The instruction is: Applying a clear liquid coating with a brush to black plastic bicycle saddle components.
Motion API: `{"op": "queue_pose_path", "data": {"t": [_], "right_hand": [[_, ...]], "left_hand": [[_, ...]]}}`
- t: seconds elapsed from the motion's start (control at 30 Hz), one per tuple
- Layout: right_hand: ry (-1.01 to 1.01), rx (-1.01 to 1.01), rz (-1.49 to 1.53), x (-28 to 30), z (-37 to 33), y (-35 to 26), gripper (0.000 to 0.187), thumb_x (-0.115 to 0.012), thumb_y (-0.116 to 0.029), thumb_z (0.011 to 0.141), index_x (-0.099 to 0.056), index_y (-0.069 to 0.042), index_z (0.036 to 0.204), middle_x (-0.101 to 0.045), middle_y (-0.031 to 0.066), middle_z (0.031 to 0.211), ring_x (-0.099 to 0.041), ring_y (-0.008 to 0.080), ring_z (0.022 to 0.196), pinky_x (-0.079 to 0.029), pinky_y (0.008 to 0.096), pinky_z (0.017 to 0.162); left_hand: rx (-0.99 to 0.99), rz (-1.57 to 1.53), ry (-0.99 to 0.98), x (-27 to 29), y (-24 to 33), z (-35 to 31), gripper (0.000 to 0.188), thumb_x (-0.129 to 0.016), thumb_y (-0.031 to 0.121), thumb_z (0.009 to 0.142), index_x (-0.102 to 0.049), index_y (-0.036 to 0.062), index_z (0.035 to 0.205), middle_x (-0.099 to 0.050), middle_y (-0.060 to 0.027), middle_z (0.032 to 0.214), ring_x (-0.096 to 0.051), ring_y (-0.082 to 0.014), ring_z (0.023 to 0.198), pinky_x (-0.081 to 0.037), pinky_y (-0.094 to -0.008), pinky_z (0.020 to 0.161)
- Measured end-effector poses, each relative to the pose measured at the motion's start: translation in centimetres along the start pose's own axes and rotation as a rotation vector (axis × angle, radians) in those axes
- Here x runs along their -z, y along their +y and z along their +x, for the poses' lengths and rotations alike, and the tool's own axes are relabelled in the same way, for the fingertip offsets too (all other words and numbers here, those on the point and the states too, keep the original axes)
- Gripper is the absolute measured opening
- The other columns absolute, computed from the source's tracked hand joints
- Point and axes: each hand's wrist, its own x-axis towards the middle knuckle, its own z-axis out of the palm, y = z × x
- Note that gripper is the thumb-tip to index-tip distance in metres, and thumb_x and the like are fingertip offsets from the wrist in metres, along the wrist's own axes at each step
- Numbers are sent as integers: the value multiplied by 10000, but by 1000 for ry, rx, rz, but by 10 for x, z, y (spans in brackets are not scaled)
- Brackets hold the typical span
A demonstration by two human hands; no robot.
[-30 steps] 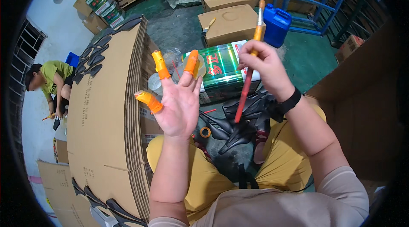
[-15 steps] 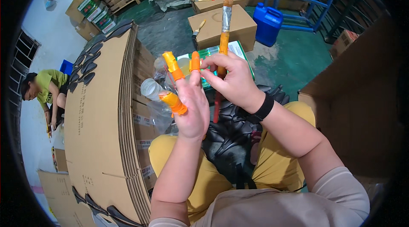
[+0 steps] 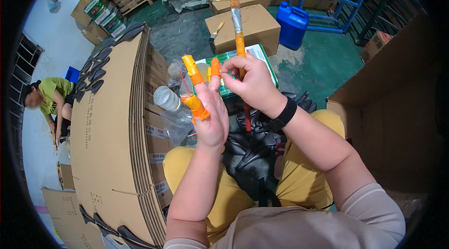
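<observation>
My left hand (image 3: pixel 212 120) is raised palm toward me with its fingers stretched apart. Orange finger covers (image 3: pixel 215 67) sit on its thumb and two fingers; the thumb and index ones also carry yellow-orange wrapping (image 3: pixel 190 64). My right hand (image 3: pixel 259 85) holds a paintbrush (image 3: pixel 240 45), bristles up, its red handle end pointing down past my palm. That hand's thumb and index finger are pinched together at the edge of the middle finger's cover. Below, in my lap, lie several black shoe-insole-like pieces (image 3: pixel 252 148).
To my left stands a stack of flat cardboard (image 3: pixel 110 132), with black pieces along its edges. Clear plastic cups (image 3: pixel 167 98) stand beside a green-white box (image 3: pixel 266 59). Ahead are cardboard boxes (image 3: pixel 248 24) with brushes and a blue jerrycan (image 3: pixel 292 25). Another person (image 3: pixel 56 94) crouches far left.
The paintbrush has tipped so its bristle end leans further left. My right hand has shifted slightly; its fingers stay at the middle finger's cover. My left thumb has moved a little.
</observation>
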Motion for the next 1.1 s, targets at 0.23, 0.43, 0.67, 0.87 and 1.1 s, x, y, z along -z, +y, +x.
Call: {"op": "queue_pose_path", "data": {"t": [0.23,0.43,0.67,0.87,1.1], "right_hand": [[-166,-251,477,0,-1,9,104,-630,-94,794,-624,7,814,-570,-18,755,-494,46,703,-412,209,643],[-175,-298,572,-3,-5,9,90,-624,-88,798,-621,-1,818,-566,-26,747,-489,44,711,-406,205,664],[-113,-23,87,1,-7,-1,109,-655,-107,779,-600,-19,814,-516,-28,689,-429,53,616,-361,219,556],[-43,15,176,4,1,0,200,-717,-128,737,-541,-35,756,-489,-15,673,-436,64,608,-360,221,547],[-162,97,58,0,-1,5,207,-734,-161,716,-583,-33,778,-571,50,713,-519,178,662,-413,294,595]], "left_hand": [[43,517,-96,9,3,-1,728,-222,554,935,-65,49,1436,-279,-211,1425,-206,-285,1355,-92,-379,1104],[254,110,45,15,15,2,812,-180,627,905,-36,32,1438,-259,-218,1435,-187,-269,1364,-77,-356,1108],[142,591,-111,36,10,1,781,-166,586,928,-54,-1,1431,-268,-207,1435,-191,-260,1364,-89,-346,1106],[162,636,-33,18,15,-2,763,-171,574,936,-119,-19,1414,-288,-194,1421,-234,-253,1346,-109,-343,1106],[225,469,-149,48,15,-4,557,-266,427,979,-290,5,1341,-386,-87,1322,-311,-166,1276,-187,-322,1081]]}}
